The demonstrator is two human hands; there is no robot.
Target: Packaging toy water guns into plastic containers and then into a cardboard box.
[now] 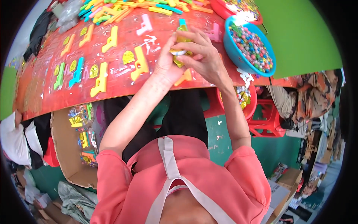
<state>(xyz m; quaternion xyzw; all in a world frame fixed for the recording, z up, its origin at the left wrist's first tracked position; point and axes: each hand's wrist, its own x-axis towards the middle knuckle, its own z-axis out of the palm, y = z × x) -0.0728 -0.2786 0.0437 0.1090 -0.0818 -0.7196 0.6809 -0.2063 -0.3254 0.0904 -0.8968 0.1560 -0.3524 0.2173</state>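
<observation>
My two hands meet above the near edge of the red table. My left hand [168, 65] is closed, holding a shiny yellow piece [179, 62] with a small white-and-orange round part. The bent fingers of my right hand [201, 52] grip the same piece from the other side and partly hide it. Behind the fingers stands the teal tip of a toy gun [182, 24]; its lower part is hidden. Left of my hands lies a yellow toy gun [139, 65] beside a crinkled yellow disc [128, 57]. An orange-yellow toy gun [184, 77] shows partly beneath my wrists.
Toy guns and yellow discs lie in rows across the red table [41, 99]. More colourful plastic pieces [126, 9] are heaped at the back. A blue basin [228, 48] of colourful beads stands at right, before a red basin [220, 9]. A cardboard box [67, 149] sits below left.
</observation>
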